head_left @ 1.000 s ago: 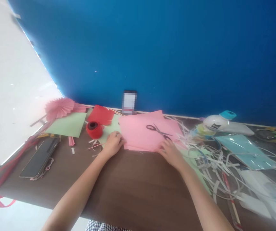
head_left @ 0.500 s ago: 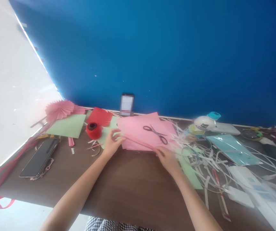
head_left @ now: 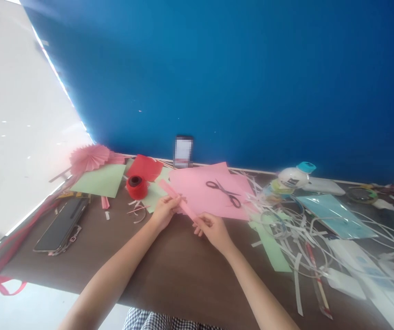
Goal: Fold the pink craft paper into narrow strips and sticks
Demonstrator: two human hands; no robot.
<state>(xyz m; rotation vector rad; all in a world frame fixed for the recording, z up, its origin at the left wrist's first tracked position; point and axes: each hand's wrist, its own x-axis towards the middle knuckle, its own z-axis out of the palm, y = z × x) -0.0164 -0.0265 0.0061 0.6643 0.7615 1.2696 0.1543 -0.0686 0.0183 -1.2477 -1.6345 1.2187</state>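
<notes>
A narrow folded strip of pink paper (head_left: 189, 211) slants between my two hands, held just above the table. My left hand (head_left: 165, 211) is closed on its middle, with the upper end sticking out past the fingers. Around the lower right end, the thumb and fingers of my right hand (head_left: 212, 230) are pinched. Behind the strip lie sheets of pink paper (head_left: 197, 181), and black-handled scissors (head_left: 223, 193) rest half spread on top of them. To the left stands a roll of red ribbon (head_left: 136, 188) beside red paper (head_left: 145, 167).
Pink paper fans (head_left: 90, 158) and a green sheet (head_left: 100, 181) lie at the left, near a dark phone (head_left: 61, 224). Another phone (head_left: 183, 151) leans on the blue wall. On the right are a glue bottle (head_left: 291, 178), tangled white strips and cables, and a blue packet (head_left: 336, 215).
My hands have come closer together, the right moving left. The pink strip has turned from near level, seen thin, to a steeper slant showing its broad face. The view has shifted slightly.
</notes>
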